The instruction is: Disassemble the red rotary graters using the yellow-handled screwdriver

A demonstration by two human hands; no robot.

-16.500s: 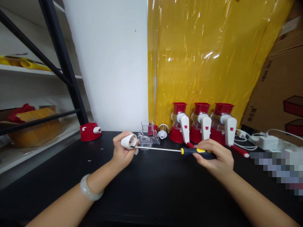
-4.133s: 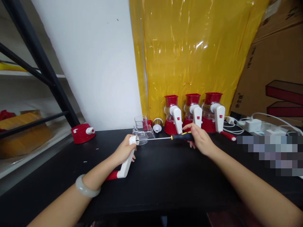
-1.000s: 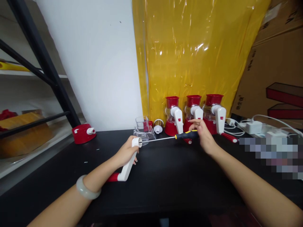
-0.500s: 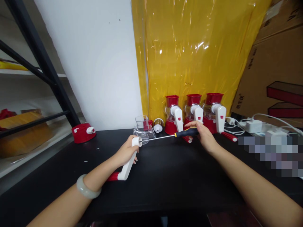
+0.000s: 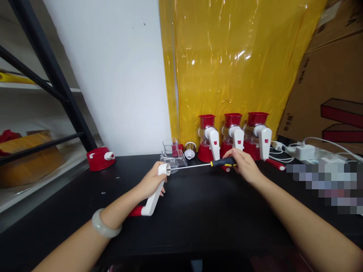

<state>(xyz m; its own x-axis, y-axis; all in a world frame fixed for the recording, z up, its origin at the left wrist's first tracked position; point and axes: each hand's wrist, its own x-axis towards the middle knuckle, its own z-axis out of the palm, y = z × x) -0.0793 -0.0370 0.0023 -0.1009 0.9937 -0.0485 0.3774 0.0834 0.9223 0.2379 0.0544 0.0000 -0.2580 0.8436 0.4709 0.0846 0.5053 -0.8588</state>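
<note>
My left hand (image 5: 151,182) is closed round a white crank arm (image 5: 153,200) with a red grip, its round socket end facing right. The fingers of my right hand (image 5: 244,163) hold the black and yellow handle of a screwdriver (image 5: 221,162). The metal shaft points left, and its tip is at the socket of the crank arm. Just behind my left hand stands a clear plastic housing (image 5: 170,148). A drum grater (image 5: 190,150) lies to its right.
Three red and white rotary graters (image 5: 208,138) stand along the back. A red base (image 5: 100,158) sits at the left, near a black metal frame. White chargers and cables (image 5: 304,152) lie at the right, before a cardboard box (image 5: 326,83).
The screwdriver handle has tilted slightly, and the fingers of my right hand have shifted on it. My left hand holds the crank arm as before.
</note>
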